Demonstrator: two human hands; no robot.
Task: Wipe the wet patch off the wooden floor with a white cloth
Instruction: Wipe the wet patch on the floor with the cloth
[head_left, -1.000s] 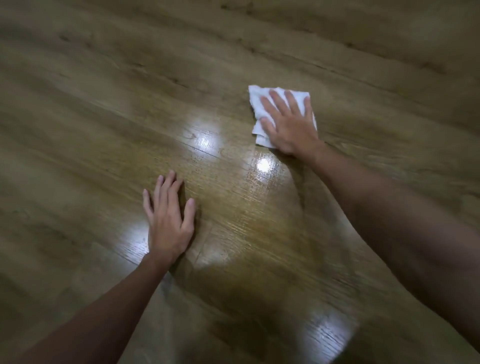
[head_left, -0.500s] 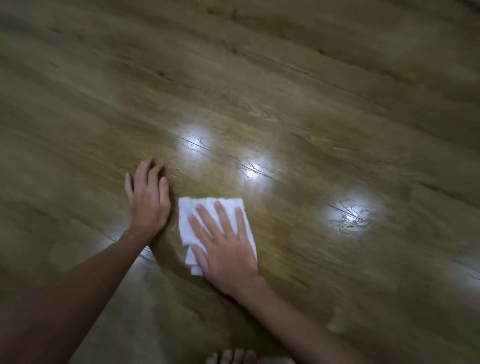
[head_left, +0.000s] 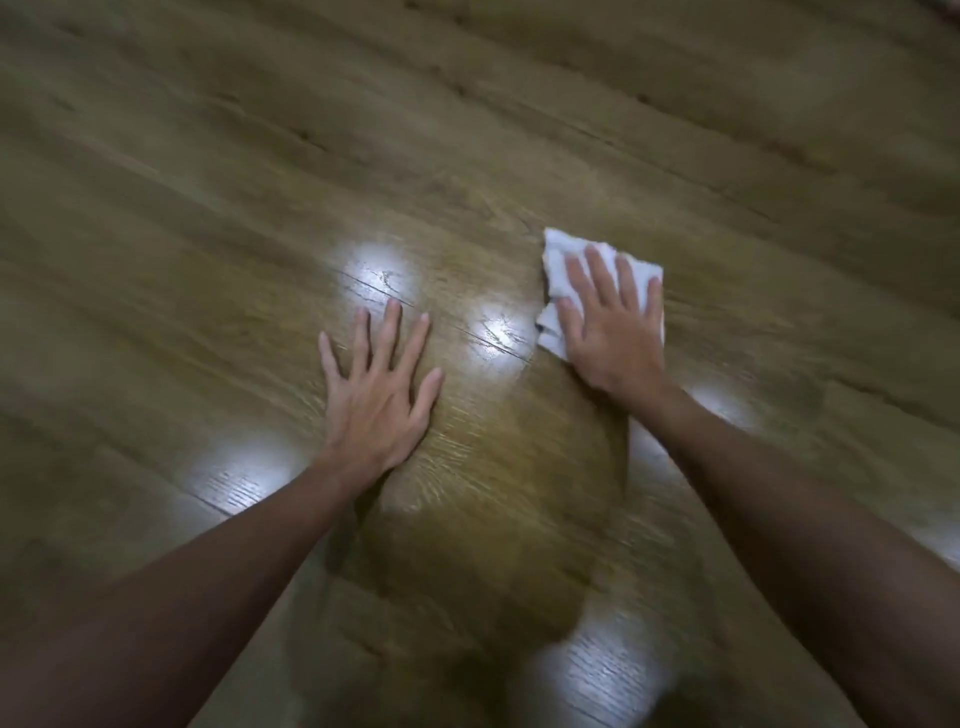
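From the head camera, I look down on a wooden floor (head_left: 675, 130) where my right hand (head_left: 608, 332) lies flat with straight fingers on a folded white cloth (head_left: 558, 260), pressing it to the boards at right of centre, well forward of me. My left hand (head_left: 382, 395) is spread flat on the bare floor just left of centre, fingers straight, holding nothing and seemingly bracing my weight. Bright glints of overhead light (head_left: 498, 332) sit between and around the two hands; a darker, glossier zone (head_left: 493, 493) runs from the cloth back toward me, though motion blur keeps me from saying whether it is the wet patch or my own shadow. I judge the cloth to be light, soft and limp, apt to bunch or skid under a sliding palm, so the whole hand should stay spread over its middle, corners pinned by the fingertips, with steady downward pressure. I judge the wiping to be under way, not finished.
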